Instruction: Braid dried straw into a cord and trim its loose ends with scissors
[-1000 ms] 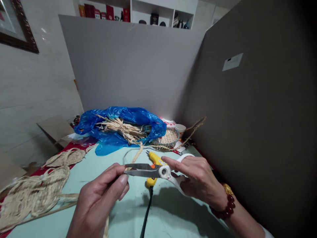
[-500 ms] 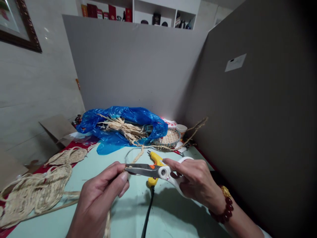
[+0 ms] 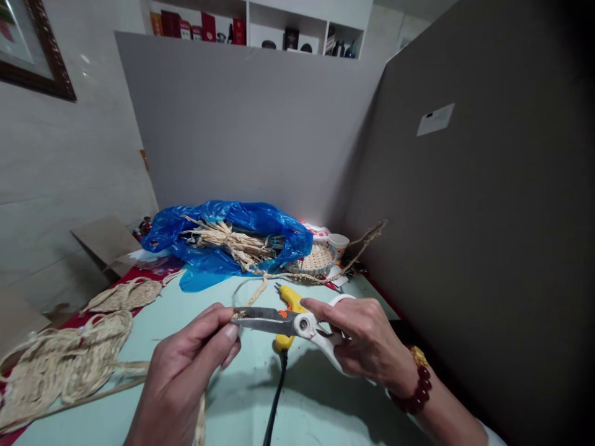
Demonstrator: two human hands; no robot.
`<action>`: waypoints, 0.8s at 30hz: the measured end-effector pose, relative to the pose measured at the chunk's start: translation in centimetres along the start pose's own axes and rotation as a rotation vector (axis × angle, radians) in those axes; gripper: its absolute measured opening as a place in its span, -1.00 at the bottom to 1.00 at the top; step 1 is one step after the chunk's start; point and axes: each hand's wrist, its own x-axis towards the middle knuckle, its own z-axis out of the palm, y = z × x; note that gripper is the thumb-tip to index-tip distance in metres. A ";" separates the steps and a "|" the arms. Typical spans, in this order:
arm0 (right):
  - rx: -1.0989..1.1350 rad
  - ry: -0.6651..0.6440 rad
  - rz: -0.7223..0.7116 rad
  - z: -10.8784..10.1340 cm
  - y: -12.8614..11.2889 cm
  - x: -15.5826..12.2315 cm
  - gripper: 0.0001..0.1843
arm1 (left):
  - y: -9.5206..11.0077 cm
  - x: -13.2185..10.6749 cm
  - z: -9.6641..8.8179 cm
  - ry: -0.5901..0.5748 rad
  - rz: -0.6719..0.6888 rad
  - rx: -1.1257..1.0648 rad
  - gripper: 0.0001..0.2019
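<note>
Two hands, both gripping: my right hand (image 3: 365, 334) is wrapped round the white handles of the scissors (image 3: 304, 325), forefinger stretched out, blades nearly together. My left hand (image 3: 183, 362) pinches the cord (image 3: 258, 289) between thumb and forefinger, right at the blade tips. The glue gun (image 3: 290, 298) lies just beyond the blades; the bag (image 3: 286, 226) sits at the far left.

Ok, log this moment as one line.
left hand: pinching straw cord | right hand: holding scissors, blade tips at left hand | nearby: yellow glue gun
</note>
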 end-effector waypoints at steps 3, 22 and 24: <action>0.029 0.020 0.006 0.1 -0.3 0.2 -0.51 | -0.1 0.0 -0.1 -0.001 -0.014 -0.016 -0.87; 0.051 -0.112 0.069 -0.2 -0.9 0.1 -0.54 | 0.7 -0.5 0.8 -0.016 -0.023 0.115 -0.88; 0.042 -0.099 0.057 -0.2 -1.1 0.2 -0.56 | 0.7 -0.6 1.1 -0.053 -0.005 0.151 -0.87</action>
